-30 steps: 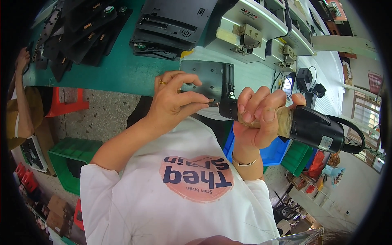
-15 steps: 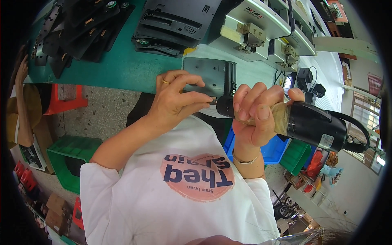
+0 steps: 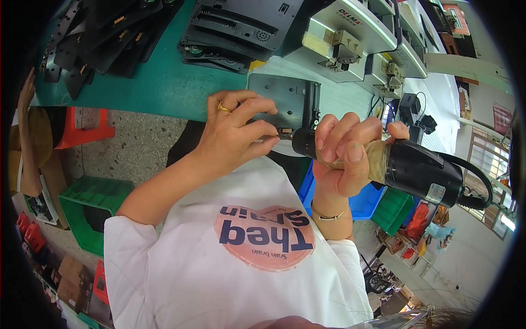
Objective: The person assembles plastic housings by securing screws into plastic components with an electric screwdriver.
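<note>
My right hand [image 3: 350, 151] is wrapped round a black electric screwdriver [image 3: 424, 171], held level, with tan tape around its grip. Its nose and thin bit point left, toward my left hand [image 3: 238, 126]. There the thumb and index finger pinch close at the bit's tip; whatever sits between them is too small to make out. Just behind both hands, a dark grey plastic housing [image 3: 285, 98] lies on the table, with a dark strip along its right edge. The fingers of my left hand partly cover its left side.
Stacked dark housings [image 3: 235, 33] stand at the back of the green table [image 3: 142, 90], with more black panels [image 3: 109, 38] to the left. Silver-grey machines [image 3: 350, 33] occupy the back right. Below are a blue bin [image 3: 364, 203] and a green crate [image 3: 90, 211]. Another person's arm [image 3: 27, 137] shows far left.
My left fingertips have drawn slightly left from the screwdriver's nose, so more of the bit area shows. The right hand keeps its hold on the screwdriver. The whole view has shifted a little.
</note>
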A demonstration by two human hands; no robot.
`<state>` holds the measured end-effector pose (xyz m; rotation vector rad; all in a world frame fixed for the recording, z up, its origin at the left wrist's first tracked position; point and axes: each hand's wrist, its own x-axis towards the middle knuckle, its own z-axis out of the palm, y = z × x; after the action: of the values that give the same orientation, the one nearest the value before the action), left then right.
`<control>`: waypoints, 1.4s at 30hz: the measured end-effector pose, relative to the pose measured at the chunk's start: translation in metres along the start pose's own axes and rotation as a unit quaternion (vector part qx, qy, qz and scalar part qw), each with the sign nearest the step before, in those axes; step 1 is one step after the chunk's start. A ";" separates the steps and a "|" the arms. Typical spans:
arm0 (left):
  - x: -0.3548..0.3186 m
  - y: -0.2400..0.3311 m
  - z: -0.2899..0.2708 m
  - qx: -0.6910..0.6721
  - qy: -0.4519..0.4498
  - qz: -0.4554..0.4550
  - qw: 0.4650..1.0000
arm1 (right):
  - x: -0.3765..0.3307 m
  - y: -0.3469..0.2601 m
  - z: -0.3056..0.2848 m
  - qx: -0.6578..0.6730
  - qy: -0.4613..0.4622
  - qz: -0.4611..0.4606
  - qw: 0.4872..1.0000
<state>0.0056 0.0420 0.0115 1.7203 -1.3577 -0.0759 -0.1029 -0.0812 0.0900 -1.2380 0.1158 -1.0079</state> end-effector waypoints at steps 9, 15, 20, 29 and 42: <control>0.002 0.000 -0.002 0.027 -0.003 0.028 0.999 | -0.002 0.003 -0.001 -0.011 -0.004 0.006 1.000; 0.002 0.002 -0.002 0.047 -0.004 0.043 0.998 | -0.003 0.004 -0.002 -0.016 -0.007 0.011 1.000; 0.001 0.002 -0.002 0.052 -0.005 0.048 0.997 | -0.005 0.006 -0.003 -0.026 -0.010 0.013 1.000; -0.002 -0.002 0.002 0.048 -0.030 -0.003 0.998 | 0.002 0.015 -0.013 -0.038 -0.018 -0.011 0.999; -0.004 -0.003 0.003 0.056 -0.062 -0.026 0.996 | -0.004 0.026 -0.019 -0.101 -0.046 -0.016 0.994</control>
<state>0.0049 0.0435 0.0063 1.8709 -1.4305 -0.1404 -0.1019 -0.0927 0.0598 -1.4728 0.1273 -0.9832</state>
